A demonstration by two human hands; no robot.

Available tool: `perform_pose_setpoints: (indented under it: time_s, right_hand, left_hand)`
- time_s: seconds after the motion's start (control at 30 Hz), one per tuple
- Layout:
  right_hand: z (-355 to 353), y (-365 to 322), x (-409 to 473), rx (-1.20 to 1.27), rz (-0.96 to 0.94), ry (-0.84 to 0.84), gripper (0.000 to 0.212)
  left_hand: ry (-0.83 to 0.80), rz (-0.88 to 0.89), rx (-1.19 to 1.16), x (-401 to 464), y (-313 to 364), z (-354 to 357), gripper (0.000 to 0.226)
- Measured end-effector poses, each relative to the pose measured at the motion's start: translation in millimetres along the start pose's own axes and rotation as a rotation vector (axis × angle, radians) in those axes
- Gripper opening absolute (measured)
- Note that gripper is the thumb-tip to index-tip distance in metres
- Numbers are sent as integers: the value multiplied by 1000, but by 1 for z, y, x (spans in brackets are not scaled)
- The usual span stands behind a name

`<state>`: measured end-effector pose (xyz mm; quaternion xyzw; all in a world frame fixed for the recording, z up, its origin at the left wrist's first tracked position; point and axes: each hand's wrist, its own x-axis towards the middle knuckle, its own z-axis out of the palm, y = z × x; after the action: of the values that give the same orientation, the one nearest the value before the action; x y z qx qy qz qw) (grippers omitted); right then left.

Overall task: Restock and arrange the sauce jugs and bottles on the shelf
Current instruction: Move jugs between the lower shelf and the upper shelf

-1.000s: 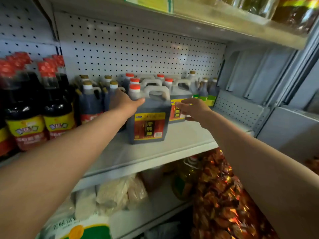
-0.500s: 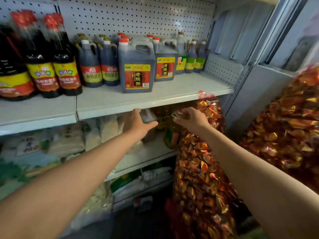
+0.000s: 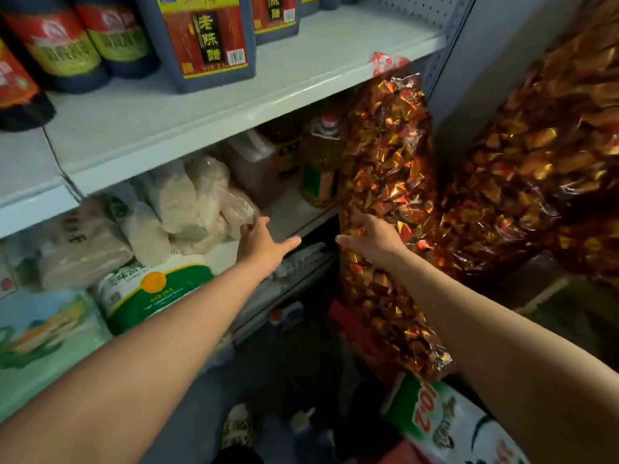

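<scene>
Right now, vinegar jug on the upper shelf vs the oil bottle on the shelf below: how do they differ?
The vinegar jug is squarish, dark grey, with a red and yellow label; the oil bottle is rounder, clear, showing yellow oil, with a green label. The jug stands near the shelf's front edge; the bottle sits further back, beside the candy bag. Both stand upright; neither hand touches them.

Clear bags of pale noodles (image 3: 197,202) and a green-and-white rice sack (image 3: 150,289) fill the lower shelf at centre left, beside a yellow cooking-oil bottle (image 3: 321,162), while foil-wrapped candy bags (image 3: 385,155) hang at right.
</scene>
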<state>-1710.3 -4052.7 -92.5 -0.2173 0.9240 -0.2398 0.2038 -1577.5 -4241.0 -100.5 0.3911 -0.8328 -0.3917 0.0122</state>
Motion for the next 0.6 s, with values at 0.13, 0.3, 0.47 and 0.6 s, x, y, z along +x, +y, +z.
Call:
perform_pose_setpoints:
  time_s: [0.13, 0.3, 0.47, 0.6]
  right_hand:
    - [52, -9, 23, 10, 117, -20, 71]
    - [123, -6, 45, 62, 231, -73, 62]
    - [186, 23, 61, 96, 364, -155, 63]
    - [228, 59, 86, 101, 409, -223, 62]
  left_hand:
    - [-116, -13, 10, 43, -44, 3, 82]
    - [-216, -65, 65, 88, -106, 15, 75]
    - [-286, -143, 99, 114, -160, 48, 72]
    - [-333, -184, 114, 126, -197, 89, 74]
